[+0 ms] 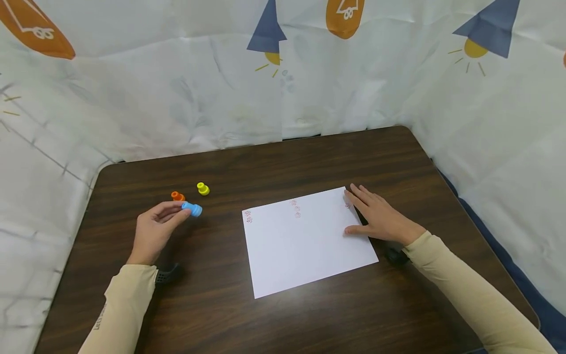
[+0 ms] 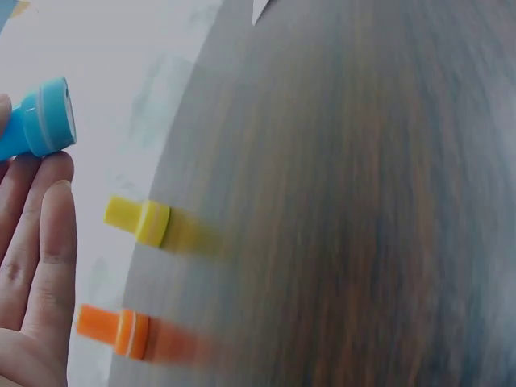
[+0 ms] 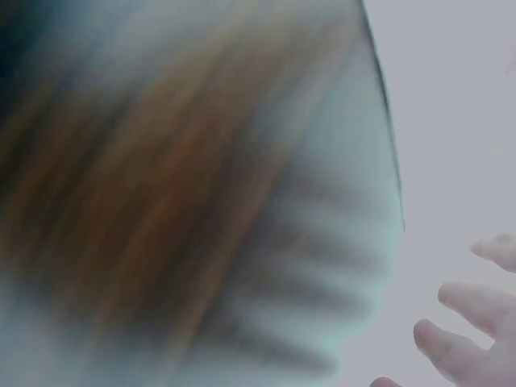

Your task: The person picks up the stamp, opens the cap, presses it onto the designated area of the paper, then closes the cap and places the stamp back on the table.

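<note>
Head view: left hand (image 1: 152,230) pinches blue piece (image 1: 192,210), raised off table (image 1: 203,295), left of paper (image 1: 300,250), near orange piece (image 1: 178,195) and yellow piece (image 1: 203,189). Right hand (image 1: 381,216), fingers spread, lies over paper's right edge. My judgement: press there lightly so paper can't skid; pinch snugly.

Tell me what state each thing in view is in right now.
Blue stamp: held off the table, tipped sideways.
Yellow stamp: upright on the table, narrow end up.
Orange stamp: also upright on the table.
White paper: flat, red marks near its far edge.
Left hand: pinching the blue stamp.
Right hand: fingers spread over the paper's right edge.
</note>
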{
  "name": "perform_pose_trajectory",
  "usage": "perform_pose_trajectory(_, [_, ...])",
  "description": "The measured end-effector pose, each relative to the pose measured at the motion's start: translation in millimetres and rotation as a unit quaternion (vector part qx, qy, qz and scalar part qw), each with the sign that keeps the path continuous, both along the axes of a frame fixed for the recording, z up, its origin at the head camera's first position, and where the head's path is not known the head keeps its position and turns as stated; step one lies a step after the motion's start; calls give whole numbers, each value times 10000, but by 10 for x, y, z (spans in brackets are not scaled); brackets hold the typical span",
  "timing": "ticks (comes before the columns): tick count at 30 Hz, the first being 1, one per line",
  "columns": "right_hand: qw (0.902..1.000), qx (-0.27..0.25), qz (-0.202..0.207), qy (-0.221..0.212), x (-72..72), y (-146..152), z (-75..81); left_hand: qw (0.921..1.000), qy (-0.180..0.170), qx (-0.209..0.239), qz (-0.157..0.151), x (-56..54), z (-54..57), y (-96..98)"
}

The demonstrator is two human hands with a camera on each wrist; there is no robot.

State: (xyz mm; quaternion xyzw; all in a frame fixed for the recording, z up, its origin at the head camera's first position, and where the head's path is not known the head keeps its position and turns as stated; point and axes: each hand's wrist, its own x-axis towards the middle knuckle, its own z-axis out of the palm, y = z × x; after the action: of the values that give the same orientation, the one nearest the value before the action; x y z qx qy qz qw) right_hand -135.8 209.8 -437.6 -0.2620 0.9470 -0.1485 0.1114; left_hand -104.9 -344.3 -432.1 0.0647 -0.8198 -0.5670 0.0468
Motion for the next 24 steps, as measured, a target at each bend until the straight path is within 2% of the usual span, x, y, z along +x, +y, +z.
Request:
perform_pose_trajectory(6, [9963,-799,-317,73,-26,-92,56,9977,225,640,62,3,42,106])
perform_pose_trajectory(12, [9811,-1745,-791,280,-34,-215,105,9906,377,1315,64,-21,104,229])
perform_pose_trajectory(15, [9683,-2239,-955,566,-43,-275,123,9854,506,1622,134,-35,152,300])
perform_pose_trajectory(18, [9506,-2799,-1072,814,-55,-363,134,9783,684,1941,219,-40,201,360])
perform_pose_trajectory(21, [9328,-3315,-1113,872,-70,-477,157,9668,921,2373,240,-47,253,401])
perform_pose_trajectory(24, [9149,-3813,-1075,777,-95,-602,204,9525,1191,2800,127,-75,302,440])
